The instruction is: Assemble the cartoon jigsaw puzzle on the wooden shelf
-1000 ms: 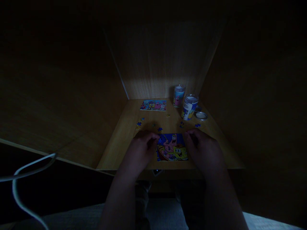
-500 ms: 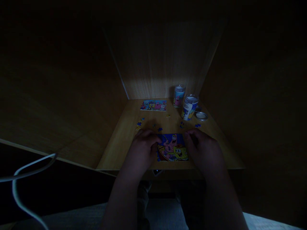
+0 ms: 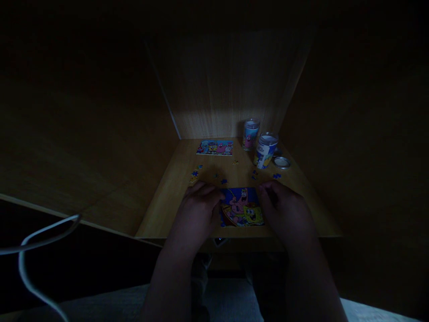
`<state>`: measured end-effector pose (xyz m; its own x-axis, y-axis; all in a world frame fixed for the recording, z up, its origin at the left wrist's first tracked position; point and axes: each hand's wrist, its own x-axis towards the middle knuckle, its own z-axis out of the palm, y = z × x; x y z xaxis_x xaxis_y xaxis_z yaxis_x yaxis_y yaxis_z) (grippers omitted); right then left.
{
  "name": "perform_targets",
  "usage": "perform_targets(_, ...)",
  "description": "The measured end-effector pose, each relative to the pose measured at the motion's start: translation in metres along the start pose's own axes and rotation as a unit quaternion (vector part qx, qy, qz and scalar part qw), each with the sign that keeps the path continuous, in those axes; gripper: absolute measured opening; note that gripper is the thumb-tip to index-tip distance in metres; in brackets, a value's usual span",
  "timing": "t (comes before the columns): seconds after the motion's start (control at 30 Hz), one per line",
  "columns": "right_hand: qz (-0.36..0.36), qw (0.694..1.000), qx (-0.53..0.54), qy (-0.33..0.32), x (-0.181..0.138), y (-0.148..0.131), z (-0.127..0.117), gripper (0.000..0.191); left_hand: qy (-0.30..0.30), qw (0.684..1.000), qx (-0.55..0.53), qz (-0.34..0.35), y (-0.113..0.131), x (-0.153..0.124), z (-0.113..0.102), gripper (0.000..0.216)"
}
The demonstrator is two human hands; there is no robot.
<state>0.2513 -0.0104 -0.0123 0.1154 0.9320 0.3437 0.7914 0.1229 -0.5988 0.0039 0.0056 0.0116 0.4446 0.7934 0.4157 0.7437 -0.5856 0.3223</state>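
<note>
A partly joined jigsaw puzzle (image 3: 241, 208) with a pink starfish and a yellow sponge cartoon figure on blue lies flat near the table's front edge. At its left side is my left hand (image 3: 200, 210), fingers bent and thumb against the puzzle's upper left edge. My right hand (image 3: 288, 208) is closed at the opposite edge, its thumb and forefinger drawn together by the upper right corner. The undersides of both hands are hidden. Just beyond the puzzle lies a loose blue piece (image 3: 224, 182), with another dark piece (image 3: 254, 175) farther right.
A second, joined puzzle (image 3: 214, 148) lies at the back. Two clear-lidded picture cans (image 3: 250, 135) stand at the back right, near a round metal lid (image 3: 282, 162). Several loose pieces (image 3: 194, 174) lie left. Wooden panels enclose the table (image 3: 157, 214); a white cable (image 3: 23, 268) hangs left.
My left hand has shifted very slightly, its fingers a little lower and to the left. The right hand and the puzzle look nearly the same.
</note>
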Motion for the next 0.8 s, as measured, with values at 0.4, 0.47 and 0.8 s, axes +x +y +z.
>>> perform_targets(0.4, -0.002, 1.0, -0.021, -0.006, 0.0, -0.001, 0.0, 0.032, 0.003, 0.975, 0.101, -0.197, -0.043, -0.033, -0.047, 0.034)
perform_targets(0.47, 0.003, 1.0, -0.028, -0.006, 0.0, -0.001, 0.0, 0.031, -0.014, 0.978, 0.087, -0.191, -0.045, -0.032, -0.042, 0.032)
perform_targets(0.8, 0.003, 0.999, -0.033, 0.002, 0.0, -0.001, 0.001, 0.032, -0.023, 0.983, 0.066, -0.17, -0.038, -0.021, -0.03, 0.023)
